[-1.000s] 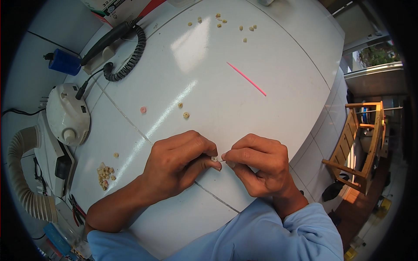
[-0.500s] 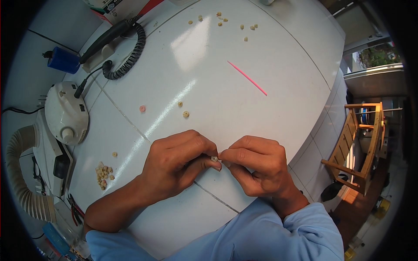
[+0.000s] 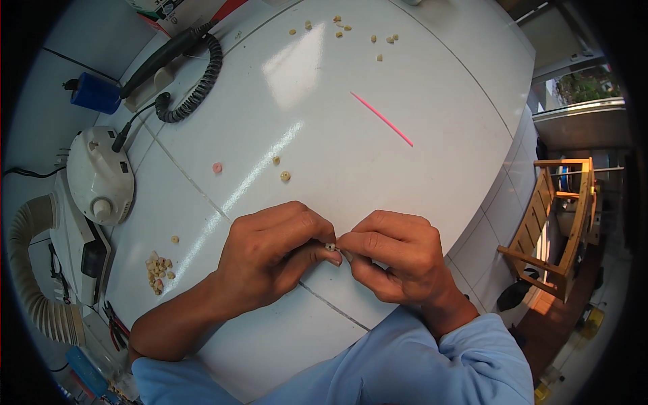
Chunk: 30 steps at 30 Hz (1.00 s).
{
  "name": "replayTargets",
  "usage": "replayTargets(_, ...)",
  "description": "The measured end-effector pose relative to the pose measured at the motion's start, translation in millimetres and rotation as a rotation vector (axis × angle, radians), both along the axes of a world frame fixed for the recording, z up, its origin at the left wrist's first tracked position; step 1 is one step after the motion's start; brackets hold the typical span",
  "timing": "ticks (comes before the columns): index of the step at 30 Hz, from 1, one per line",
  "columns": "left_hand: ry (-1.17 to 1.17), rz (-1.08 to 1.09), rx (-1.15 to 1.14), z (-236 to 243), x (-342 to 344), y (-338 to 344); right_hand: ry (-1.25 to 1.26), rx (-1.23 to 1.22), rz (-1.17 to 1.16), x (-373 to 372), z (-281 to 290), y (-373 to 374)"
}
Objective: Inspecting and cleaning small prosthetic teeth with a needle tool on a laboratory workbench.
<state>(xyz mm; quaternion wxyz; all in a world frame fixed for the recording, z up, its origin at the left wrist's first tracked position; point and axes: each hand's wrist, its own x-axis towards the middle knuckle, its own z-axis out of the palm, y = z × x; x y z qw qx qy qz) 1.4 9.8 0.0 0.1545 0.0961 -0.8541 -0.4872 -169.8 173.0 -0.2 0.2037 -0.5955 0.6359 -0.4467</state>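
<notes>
My left hand is closed in a pinch over the tabletop, holding a small whitish bead-like piece between thumb and forefinger. Close against it on the right, my right hand has its thumb and fingertips pressed together at the piece's edge. What those right fingertips hold, if anything, is too small and hidden to make out. Beyond the hands lie two yellowish round pieces, the larger one showing small marks or holes, and a pink ring-like piece. A thin pink pointed stick rests farther back.
A pile of small yellowish pieces lies by my left forearm, and several more are scattered at the far edge. On the left stand a white control box, a black corded handpiece, a ribbed hose and pliers.
My right fingertips have shifted slightly left, nearer the whitish piece. The left hand keeps its pinch, and the table items appear shifted a little with the view.
</notes>
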Motion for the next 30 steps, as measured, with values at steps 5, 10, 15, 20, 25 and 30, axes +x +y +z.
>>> replayTargets(5,0.002,0.004,0.019,0.2,-0.6,-0.2,-0.005,-0.028,0.003,-0.9,-2.8,-0.8)
replayTargets(10,0.0,-0.012,0.023,1.0,-0.2,-0.9,0.024,-0.057,0.012,-0.3,-5.7,-0.3)
replayTargets(15,-0.012,0.01,0.037,0.5,0.6,0.5,0.041,-0.05,0.016,0.2,-5.2,-0.6)
replayTargets(20,-0.016,0.016,0.035,0.9,0.8,0.5,0.053,-0.054,0.005,1.5,-6.4,-0.8)
replayTargets(25,-0.023,0.008,0.044,0.4,0.2,-0.9,0.068,-0.05,0.012,0.2,-4.7,-2.7)
replayTargets(30,-0.022,0.019,0.059,1.4,1.1,-0.8,0.014,-0.066,-0.016,-0.9,-4.5,2.2)
